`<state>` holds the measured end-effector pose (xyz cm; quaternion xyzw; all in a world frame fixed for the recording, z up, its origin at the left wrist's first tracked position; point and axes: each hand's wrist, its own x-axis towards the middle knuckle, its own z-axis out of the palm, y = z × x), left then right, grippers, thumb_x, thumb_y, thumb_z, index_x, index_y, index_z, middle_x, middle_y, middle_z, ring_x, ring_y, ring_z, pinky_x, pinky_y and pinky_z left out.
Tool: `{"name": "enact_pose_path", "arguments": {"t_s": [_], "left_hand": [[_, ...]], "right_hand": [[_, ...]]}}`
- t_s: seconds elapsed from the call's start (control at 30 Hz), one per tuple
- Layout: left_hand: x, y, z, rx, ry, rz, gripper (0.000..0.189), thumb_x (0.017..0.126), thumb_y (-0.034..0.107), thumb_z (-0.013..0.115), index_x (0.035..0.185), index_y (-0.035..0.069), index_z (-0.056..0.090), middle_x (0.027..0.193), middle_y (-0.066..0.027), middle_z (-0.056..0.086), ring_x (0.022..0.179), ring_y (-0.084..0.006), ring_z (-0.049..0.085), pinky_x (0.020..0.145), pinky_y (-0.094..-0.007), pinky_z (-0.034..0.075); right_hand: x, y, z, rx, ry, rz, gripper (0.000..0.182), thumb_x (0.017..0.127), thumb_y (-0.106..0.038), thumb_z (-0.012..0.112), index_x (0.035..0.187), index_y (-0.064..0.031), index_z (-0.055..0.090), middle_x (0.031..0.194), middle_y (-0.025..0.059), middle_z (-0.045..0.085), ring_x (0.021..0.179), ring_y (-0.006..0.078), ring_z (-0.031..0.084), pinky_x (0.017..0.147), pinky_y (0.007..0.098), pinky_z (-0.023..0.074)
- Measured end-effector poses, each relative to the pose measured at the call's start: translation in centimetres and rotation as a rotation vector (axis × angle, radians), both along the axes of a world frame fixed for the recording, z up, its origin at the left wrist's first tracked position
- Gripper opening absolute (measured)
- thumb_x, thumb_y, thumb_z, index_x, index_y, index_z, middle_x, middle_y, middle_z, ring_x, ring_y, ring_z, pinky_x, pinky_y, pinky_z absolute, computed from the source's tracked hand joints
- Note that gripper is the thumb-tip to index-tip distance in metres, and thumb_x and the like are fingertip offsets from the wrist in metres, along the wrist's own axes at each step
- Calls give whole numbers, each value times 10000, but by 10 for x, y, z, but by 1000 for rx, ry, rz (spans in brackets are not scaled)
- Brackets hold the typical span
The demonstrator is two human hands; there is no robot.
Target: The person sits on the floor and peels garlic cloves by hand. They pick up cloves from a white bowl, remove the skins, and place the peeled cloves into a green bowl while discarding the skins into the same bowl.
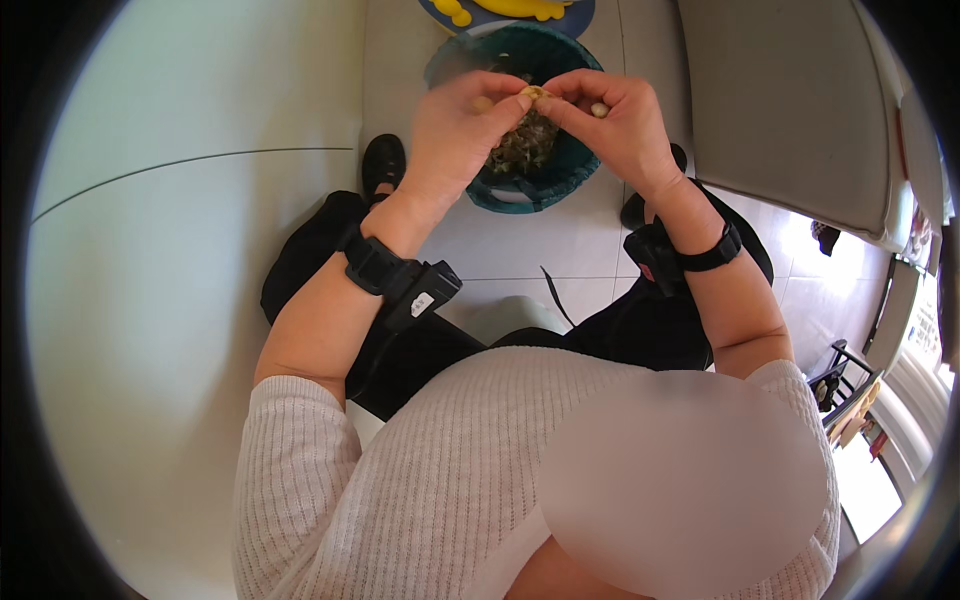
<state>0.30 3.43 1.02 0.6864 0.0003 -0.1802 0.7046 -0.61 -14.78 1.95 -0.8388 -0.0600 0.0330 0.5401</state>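
Observation:
A small pale yellow-brown piece, perhaps a nut shell or pod, is pinched between the fingertips of both hands. My left hand grips it from the left side, with a rounded tan piece by its curled fingers. From the right, my right hand pinches the same piece, and a small whitish kernel-like piece rests in its curled fingers. Both hands are above a bin lined with a dark green plastic bag. Dry brown and greenish scraps lie in the bin. What is inside the pinched piece is too small to tell.
Black shoes stand either side of the bin on the tiled floor. Beyond the bin is a blue and yellow plastic object. A smooth pale surface borders the left, and a grey-beige upholstered piece stands at right.

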Motion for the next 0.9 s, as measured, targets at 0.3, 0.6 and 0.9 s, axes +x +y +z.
{"name": "enact_pose_path", "arguments": {"t_s": [0.3,0.6,0.9], "left_hand": [[-3,0,0,72,-68,-51,141,830,92,656,945,13,673,688,15,577,601,-44,487,543,-178,381],[6,12,-5,-408,285,-204,209,867,91,614,1061,16,635,842,-30,628,700,-72,524,586,-181,404],[2,4,-3,-607,465,-199,214,881,113,604,1075,27,631,868,-33,615,703,-80,504,571,-184,389]], "right_hand": [[-4,-3,10,-17,33,56,124,780,-127,643,827,-16,670,654,28,622,581,70,516,559,219,442],[-1,-12,18,336,342,108,127,828,-125,606,823,-23,680,666,-4,618,506,30,441,449,174,333],[-1,-12,16,504,368,87,119,822,-124,605,825,-23,668,650,-15,579,513,27,431,453,171,320]]}}
